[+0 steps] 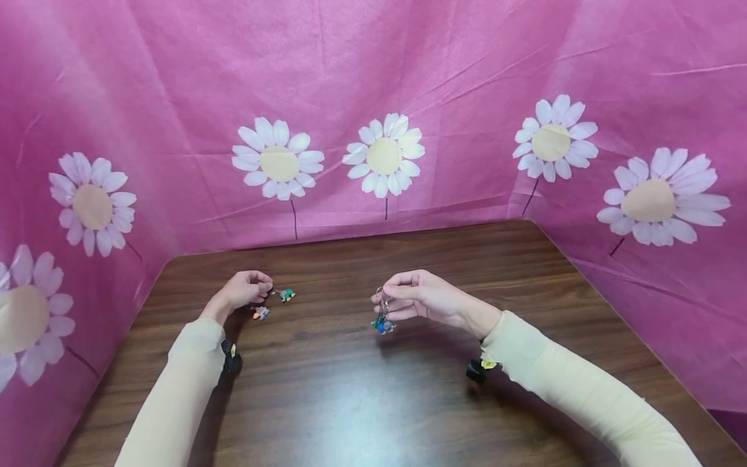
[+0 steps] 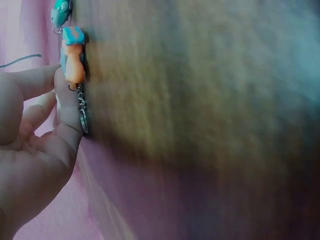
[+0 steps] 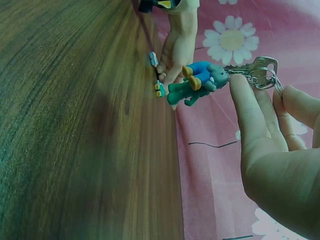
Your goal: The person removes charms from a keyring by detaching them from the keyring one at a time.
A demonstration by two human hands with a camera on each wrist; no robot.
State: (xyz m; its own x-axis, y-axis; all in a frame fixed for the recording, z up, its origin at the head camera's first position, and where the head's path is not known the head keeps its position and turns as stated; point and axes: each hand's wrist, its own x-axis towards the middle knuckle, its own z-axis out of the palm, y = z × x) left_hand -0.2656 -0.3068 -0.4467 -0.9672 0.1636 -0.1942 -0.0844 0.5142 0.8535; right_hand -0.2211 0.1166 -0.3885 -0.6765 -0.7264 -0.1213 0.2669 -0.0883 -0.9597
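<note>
My right hand [image 1: 428,298] pinches a metal ring above the table, and a bunch of keychains [image 1: 382,323] hangs from it. In the right wrist view the bunch shows a blue-and-grey figure charm [image 3: 202,75], a green figure charm [image 3: 187,95] and a metal key [image 3: 262,65]. At the table's left, my left hand [image 1: 242,290] has its fingertips at the ring end of a keychain with a green charm [image 1: 287,295], seemingly pinching it. Beside that hand lies a second keychain with an orange-and-blue charm [image 1: 260,313], its chain [image 2: 82,107] close to the fingers.
Both hands are over a brown wooden table [image 1: 350,389]. Pink cloth [image 1: 455,78] with printed daisies stands along its back and sides. A dark device is strapped to each wrist, the right one [image 1: 476,371] hanging below the sleeve.
</note>
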